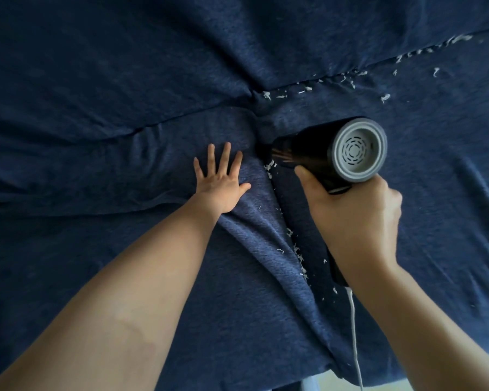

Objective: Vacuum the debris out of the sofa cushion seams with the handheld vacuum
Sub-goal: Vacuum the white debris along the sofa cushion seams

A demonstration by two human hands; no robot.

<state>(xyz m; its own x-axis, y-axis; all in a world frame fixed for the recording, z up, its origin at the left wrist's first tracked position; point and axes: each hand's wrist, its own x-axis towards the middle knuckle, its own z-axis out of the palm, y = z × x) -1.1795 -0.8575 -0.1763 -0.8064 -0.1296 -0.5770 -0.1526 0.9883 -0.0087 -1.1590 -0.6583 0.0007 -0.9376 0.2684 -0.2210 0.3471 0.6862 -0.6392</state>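
A person's two bare arms reach over a sofa covered in dark navy fabric (124,80), seen from above. The left hand (220,184) lies flat on the left seat cushion (96,170), fingers straight and spread wide, palm pressing the cloth just beside the seam (283,221) that runs between the two seat cushions. The right hand (356,221) curls round the handle of a black handheld vacuum (316,156), thumb along its side. The vacuum's round grey rear vent (356,150) faces the camera, and its nozzle end points down into the seam, near where that seam meets the back cushions. White shreds of debris (297,252) lie along the seam, with more scattered along the rear seam toward the sofa's upper right corner. A white cord (355,334) hangs from the handle's base. No brand name or writing can be read.
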